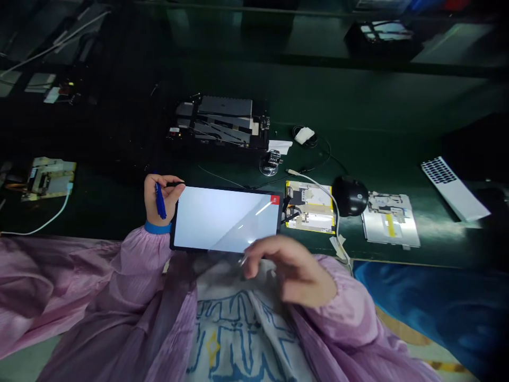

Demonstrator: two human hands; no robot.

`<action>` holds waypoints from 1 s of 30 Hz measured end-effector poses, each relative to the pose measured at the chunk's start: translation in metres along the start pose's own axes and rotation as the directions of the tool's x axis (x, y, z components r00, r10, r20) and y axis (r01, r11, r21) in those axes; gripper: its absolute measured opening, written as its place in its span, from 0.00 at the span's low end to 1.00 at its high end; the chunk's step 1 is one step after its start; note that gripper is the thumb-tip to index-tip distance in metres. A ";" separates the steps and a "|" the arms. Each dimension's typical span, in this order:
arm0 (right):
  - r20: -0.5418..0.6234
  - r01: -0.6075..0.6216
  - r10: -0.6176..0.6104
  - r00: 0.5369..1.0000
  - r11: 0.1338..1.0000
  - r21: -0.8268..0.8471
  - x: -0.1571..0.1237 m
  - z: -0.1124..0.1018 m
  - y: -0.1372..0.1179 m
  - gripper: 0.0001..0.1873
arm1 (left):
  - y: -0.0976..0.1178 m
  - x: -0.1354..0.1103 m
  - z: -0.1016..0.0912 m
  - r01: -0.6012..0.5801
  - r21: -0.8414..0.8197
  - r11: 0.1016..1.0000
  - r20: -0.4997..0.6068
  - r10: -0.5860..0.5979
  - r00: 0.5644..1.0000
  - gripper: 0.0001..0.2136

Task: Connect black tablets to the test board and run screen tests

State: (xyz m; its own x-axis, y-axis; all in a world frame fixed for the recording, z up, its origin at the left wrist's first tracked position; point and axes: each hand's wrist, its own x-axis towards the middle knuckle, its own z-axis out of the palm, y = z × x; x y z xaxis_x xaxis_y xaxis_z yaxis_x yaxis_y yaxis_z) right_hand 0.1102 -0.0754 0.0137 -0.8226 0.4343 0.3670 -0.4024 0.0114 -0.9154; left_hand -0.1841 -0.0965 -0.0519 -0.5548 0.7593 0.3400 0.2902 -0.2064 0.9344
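Note:
My left hand [162,197] is closed on the upper left corner of a tablet [225,218]. Its lit screen is white, with a small red patch at the upper right. A blue pen [160,201] is also tucked in this hand, pointing down along the fingers. By the tablet's lower right edge is my right hand [288,265], blurred by motion. Its fingers are bent and the thumb stands apart from them. Something small and shiny shows at the fingertips, too blurred to name. I cannot tell whether the fingertips touch the tablet.
Opened device parts [222,122] lie behind the tablet. To its right are a yellow-edged battery pack [310,220], a white cable [336,212], a round black object [350,195] and a silver panel [392,233]. A white perforated strip [455,188] lies farther right. Another circuit assembly [51,178] sits left.

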 end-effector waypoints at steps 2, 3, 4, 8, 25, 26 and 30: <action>-0.163 0.015 0.003 0.987 0.994 0.109 0.003 -0.020 0.000 0.24 | 0.001 0.000 0.000 -0.003 -0.001 1.000 -0.001 0.003 1.000 0.18; -0.250 0.033 0.001 0.968 0.991 0.133 0.006 -0.031 -0.001 0.24 | 0.001 0.000 0.001 -0.007 0.000 1.000 -0.004 0.007 1.000 0.18; -0.333 0.051 -0.003 0.943 0.990 0.135 0.010 -0.043 -0.003 0.24 | 0.001 0.000 0.001 -0.011 0.002 1.000 -0.007 0.011 1.000 0.18; -0.550 0.036 -0.028 0.835 0.999 0.004 0.028 -0.088 -0.014 0.26 | 0.001 0.000 0.000 -0.021 0.019 1.000 0.002 0.021 1.000 0.17; -0.630 -0.306 0.034 0.776 0.893 -0.329 0.058 -0.126 -0.022 0.14 | -0.002 -0.001 0.000 -0.023 0.074 0.997 0.022 0.021 1.000 0.18; -0.630 -0.255 0.041 0.775 0.934 -0.252 0.056 -0.124 -0.019 0.25 | -0.002 -0.001 0.000 -0.032 0.082 0.996 0.021 0.030 0.999 0.18; -0.602 -0.118 0.059 0.797 0.991 -0.058 0.050 -0.118 -0.005 0.30 | -0.001 -0.003 0.000 -0.071 0.107 0.992 0.009 0.070 0.997 0.17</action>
State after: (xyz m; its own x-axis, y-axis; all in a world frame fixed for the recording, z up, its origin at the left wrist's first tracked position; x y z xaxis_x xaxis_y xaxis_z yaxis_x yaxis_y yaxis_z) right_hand 0.1185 0.0530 0.0169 -0.4375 0.8885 0.1387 -0.2786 0.0127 -0.9603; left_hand -0.1826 -0.0982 -0.0534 -0.5261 0.7485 0.4038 0.4103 -0.1925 0.8914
